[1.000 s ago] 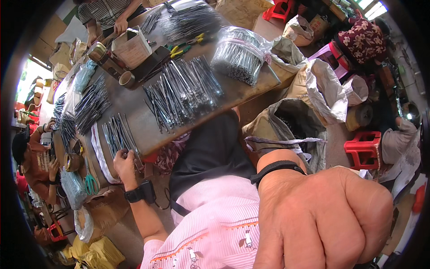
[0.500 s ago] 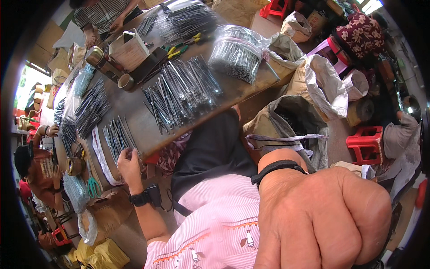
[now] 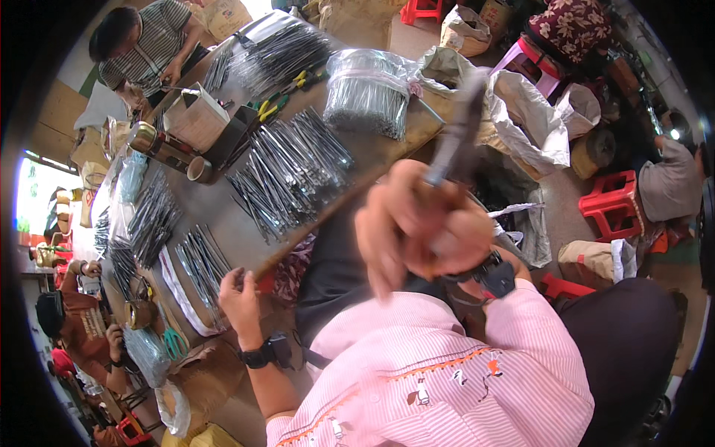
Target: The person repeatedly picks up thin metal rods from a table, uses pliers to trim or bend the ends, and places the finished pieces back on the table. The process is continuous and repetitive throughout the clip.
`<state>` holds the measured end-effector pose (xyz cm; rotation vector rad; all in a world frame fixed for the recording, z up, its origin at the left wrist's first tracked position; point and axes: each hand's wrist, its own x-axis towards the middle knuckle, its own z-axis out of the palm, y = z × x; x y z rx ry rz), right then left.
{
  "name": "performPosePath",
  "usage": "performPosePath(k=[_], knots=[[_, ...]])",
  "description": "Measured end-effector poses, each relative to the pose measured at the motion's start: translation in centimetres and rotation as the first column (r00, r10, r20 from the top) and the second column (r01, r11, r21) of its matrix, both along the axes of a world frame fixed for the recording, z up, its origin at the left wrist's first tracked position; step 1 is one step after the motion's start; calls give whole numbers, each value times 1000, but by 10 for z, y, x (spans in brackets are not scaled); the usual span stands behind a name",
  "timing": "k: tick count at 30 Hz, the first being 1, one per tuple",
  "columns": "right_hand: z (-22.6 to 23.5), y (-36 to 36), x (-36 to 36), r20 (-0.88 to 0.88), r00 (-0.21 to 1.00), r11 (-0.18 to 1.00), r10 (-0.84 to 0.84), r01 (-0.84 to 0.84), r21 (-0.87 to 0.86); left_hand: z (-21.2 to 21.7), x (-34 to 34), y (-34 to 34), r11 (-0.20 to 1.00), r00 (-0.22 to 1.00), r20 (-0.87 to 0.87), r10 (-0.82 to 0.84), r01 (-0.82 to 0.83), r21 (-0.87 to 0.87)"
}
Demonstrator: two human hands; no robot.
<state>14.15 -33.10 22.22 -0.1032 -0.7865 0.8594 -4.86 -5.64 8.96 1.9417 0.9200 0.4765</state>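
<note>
Hand (right) point(image 3: 428, 223) gripped a blurred, dark elongated tool point(image 3: 459, 134); left hand point(image 3: 240, 296) was half-curled beside slim dark metal rods point(image 3: 202, 259), hold unclear.

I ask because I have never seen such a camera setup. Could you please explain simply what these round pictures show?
No machine works here: these are a person's bare hands, seen by a wide camera worn on the head, looking down, so straight edges bend. On the table lie bunches of thin dark rods, a plastic-wrapped bundle and yellow-handled pliers. The left hand is by the table's edge, near a smaller bunch; whether it holds anything is unclear. The right hand holds a long dark thing, too blurred to name.
</note>
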Motion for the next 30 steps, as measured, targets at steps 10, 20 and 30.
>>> performPosePath(k=[10, 20, 30], knots=[[-144, -31, 24, 230, 943, 440, -241, 317, -840, -22, -3, -3, 976, 975, -154, -160, 180, 124], [-116, 96, 24, 864, 473, 687, -171, 686, -240, -8, 16, -8, 875, 895, -103, -434, 446, 191], [-75, 236, -39, 823, -184, 576, -537, 633, 517, -15, 2, 22, 809, 770, -375, -516, 582, 82]])
